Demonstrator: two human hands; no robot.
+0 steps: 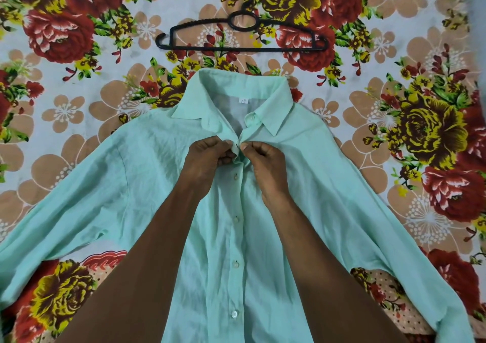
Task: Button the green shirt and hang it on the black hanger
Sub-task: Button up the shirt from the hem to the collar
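Both hands pinch the placket near the collar: left hand (210,156), right hand (263,158), pale green cotton shirt (147,174) spread flat on the floral bedsheet (65,79), black plastic hanger (242,31) lying just beyond the collar

Collar label (243,100) print unreadable (too small).

We find the green shirt (147,185) lying flat, front up, sleeves spread, lower buttons fastened and collar open. The black hanger (242,33) lies flat just beyond its collar, apart.
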